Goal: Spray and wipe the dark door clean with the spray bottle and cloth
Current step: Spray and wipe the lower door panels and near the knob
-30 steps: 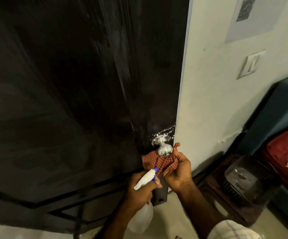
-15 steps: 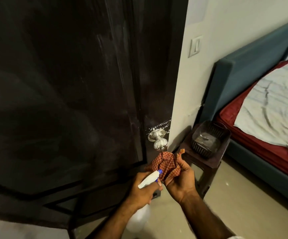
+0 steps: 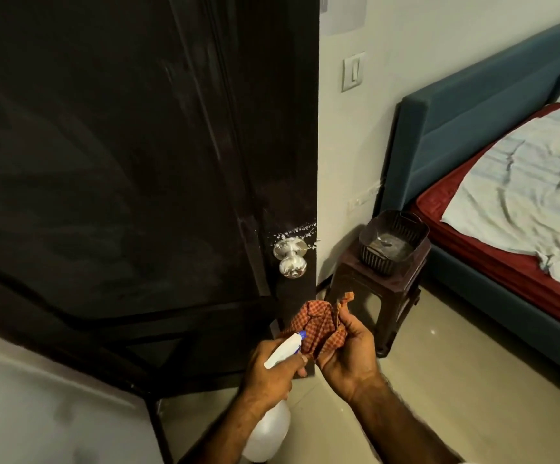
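The dark door (image 3: pixel 131 155) fills the left half of the view, with faint wipe streaks on it and white foam specks above its silver knob (image 3: pixel 58 262). My left hand (image 3: pixel 272 370) grips a white spray bottle (image 3: pixel 268 430) by its neck, its blue-tipped nozzle pointing at the cloth. My right hand (image 3: pixel 349 349) holds a bunched orange checked cloth (image 3: pixel 318 324) just below the knob and a little off the door's edge.
A dark plastic stool (image 3: pixel 372 289) with a dark ribbed basket (image 3: pixel 394 242) on it stands by the wall right of the door. A bed with a blue headboard (image 3: pixel 479 115) and a pale sheet lies further right. A light switch (image 3: pixel 352 72) is on the wall.
My right hand has drawn the cloth down and away from the knob, which is now uncovered. The view has swung right and back, bringing the bed and stool into sight.
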Tool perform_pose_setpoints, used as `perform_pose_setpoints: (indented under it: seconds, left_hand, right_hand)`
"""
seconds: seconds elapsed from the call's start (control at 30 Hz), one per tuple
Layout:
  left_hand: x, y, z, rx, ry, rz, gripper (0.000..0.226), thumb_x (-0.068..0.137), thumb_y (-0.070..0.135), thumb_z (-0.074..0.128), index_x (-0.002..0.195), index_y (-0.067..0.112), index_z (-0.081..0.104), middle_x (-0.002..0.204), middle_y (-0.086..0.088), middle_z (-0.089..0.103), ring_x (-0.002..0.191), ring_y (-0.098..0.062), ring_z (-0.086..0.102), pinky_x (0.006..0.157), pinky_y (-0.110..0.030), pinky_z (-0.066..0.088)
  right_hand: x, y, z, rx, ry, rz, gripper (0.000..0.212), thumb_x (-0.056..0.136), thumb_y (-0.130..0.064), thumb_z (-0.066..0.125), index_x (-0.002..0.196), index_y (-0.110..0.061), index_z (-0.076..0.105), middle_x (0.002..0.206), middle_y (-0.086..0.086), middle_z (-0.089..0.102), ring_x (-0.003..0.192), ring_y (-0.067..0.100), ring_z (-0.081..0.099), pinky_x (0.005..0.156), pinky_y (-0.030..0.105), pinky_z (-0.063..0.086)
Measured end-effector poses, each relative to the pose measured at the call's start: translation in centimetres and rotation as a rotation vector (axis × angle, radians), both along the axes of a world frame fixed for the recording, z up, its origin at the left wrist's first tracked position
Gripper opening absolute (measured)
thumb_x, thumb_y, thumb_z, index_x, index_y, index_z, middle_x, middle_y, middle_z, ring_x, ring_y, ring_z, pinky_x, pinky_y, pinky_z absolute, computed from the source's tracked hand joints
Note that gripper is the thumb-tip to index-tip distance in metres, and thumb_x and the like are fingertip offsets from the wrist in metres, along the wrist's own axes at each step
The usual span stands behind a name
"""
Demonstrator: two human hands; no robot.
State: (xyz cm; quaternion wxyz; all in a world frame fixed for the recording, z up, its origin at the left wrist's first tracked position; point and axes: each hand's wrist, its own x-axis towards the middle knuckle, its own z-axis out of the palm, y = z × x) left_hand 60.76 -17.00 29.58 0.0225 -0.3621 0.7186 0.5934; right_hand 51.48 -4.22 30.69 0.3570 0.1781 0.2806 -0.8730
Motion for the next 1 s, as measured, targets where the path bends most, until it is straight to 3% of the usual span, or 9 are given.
perform_pose_setpoints:
  seconds: [0.2, 0.3, 0.4, 0.53, 0.67, 0.77, 0.87, 0.93, 1.0]
  left_hand:
    - [1.4, -1.4, 1.3, 0.033, 0.023, 0.031, 0.023, 0.095, 0.013, 0.074, 0.114, 0.001, 0.069, 0.083, -0.019, 0.075, 0.042, -0.008, 0.055, 0.044, -0.022, 0.042]
    - [1.9, -2.8, 2.1, 0.074, 0.100, 0.067, 0.019, 0.097, 0.007, 0.071, 0.112, -0.004, 0.067, 0.088, -0.021, 0.076, 0.039, -0.008, 0.050, 0.041, -0.022, 0.040]
    - [2.5, -4.8, 2.3, 0.081, 0.128, 0.069, 0.020, 0.097, 0.007, 0.071, 0.113, -0.004, 0.067, 0.087, -0.017, 0.078, 0.041, -0.012, 0.051, 0.042, -0.024, 0.042]
    - [2.6, -6.9, 2.8, 0.068, 0.169, 0.038, 0.016, 0.098, 0.009, 0.071, 0.110, -0.001, 0.068, 0.087, -0.018, 0.078, 0.040, -0.012, 0.050, 0.042, -0.024, 0.042]
    - [2.1, -8.6, 3.5, 0.053, 0.213, -0.020, 0.009, 0.100, 0.003, 0.066, 0.094, -0.001, 0.073, 0.083, -0.019, 0.077, 0.039, -0.013, 0.048, 0.042, -0.025, 0.040]
    - [1.3, -9.5, 3.3, 0.062, 0.214, -0.054, 0.008, 0.099, 0.002, 0.067, 0.094, -0.001, 0.072, 0.084, -0.020, 0.076, 0.040, -0.015, 0.046, 0.043, -0.026, 0.039]
    - [0.7, -10.0, 2.6, 0.093, 0.201, -0.044, 0.021, 0.096, 0.009, 0.074, 0.113, -0.002, 0.068, 0.090, -0.023, 0.076, 0.039, -0.013, 0.047, 0.042, -0.027, 0.040]
    - [0.5, -10.1, 2.6, 0.113, 0.203, -0.030, 0.025, 0.095, 0.010, 0.075, 0.116, -0.002, 0.066, 0.091, -0.022, 0.076, 0.040, -0.012, 0.049, 0.043, -0.026, 0.042]
    - [0.4, -10.3, 2.7, 0.102, 0.218, -0.048, 0.012, 0.098, 0.006, 0.070, 0.106, -0.002, 0.070, 0.089, -0.020, 0.077, 0.040, -0.011, 0.049, 0.043, -0.026, 0.043]
  right_hand:
    - [1.9, -0.9, 2.2, 0.094, 0.125, -0.079, 0.052, 0.107, -0.050, 0.046, 0.151, -0.025, 0.059, 0.151, 0.011, 0.062, 0.139, 0.031, 0.060, 0.117, 0.058, 0.045]
    - [3.3, -1.6, 3.8, 0.205, 0.409, -0.115, 0.046, 0.114, -0.048, 0.029, 0.141, -0.029, 0.061, 0.136, -0.005, 0.073, 0.124, 0.013, 0.069, 0.100, 0.034, 0.056]
    - [3.9, -3.1, 3.1, 0.662, 1.008, -0.193, 0.041, 0.113, -0.045, 0.035, 0.148, -0.033, 0.052, 0.150, -0.010, 0.061, 0.142, 0.010, 0.054, 0.118, 0.029, 0.044]
    - [2.4, -5.0, 1.0, 1.352, 1.560, -0.097, 0.043, 0.109, -0.039, 0.057, 0.150, -0.028, 0.051, 0.146, 0.001, 0.050, 0.130, 0.012, 0.048, 0.100, 0.026, 0.046]
    - [1.2, -6.4, 0.5, 1.355, 1.436, -0.242, 0.028, 0.107, -0.039, 0.061, 0.131, -0.025, 0.061, 0.124, -0.004, 0.059, 0.110, 0.016, 0.061, 0.092, 0.038, 0.057]
    - [0.5, -7.2, 1.1, 0.943, 0.773, -0.232, 0.040, 0.100, -0.060, 0.053, 0.112, -0.028, 0.072, 0.106, 0.001, 0.075, 0.102, 0.022, 0.070, 0.098, 0.056, 0.056]
    - [0.9, -8.0, 2.9, 0.376, 0.166, -0.164, 0.043, 0.104, -0.054, 0.052, 0.116, -0.022, 0.078, 0.115, 0.012, 0.078, 0.114, 0.031, 0.070, 0.109, 0.055, 0.051]
    - [0.7, -8.1, 3.1, 0.573, 0.294, -0.190, 0.036, 0.106, -0.050, 0.049, 0.112, -0.026, 0.075, 0.110, 0.007, 0.078, 0.109, 0.028, 0.070, 0.103, 0.051, 0.054]
    - [0.1, -8.0, 2.1, 1.098, 0.710, -0.196, 0.036, 0.098, -0.061, 0.050, 0.109, -0.032, 0.067, 0.104, -0.001, 0.073, 0.100, 0.024, 0.069, 0.092, 0.050, 0.059]
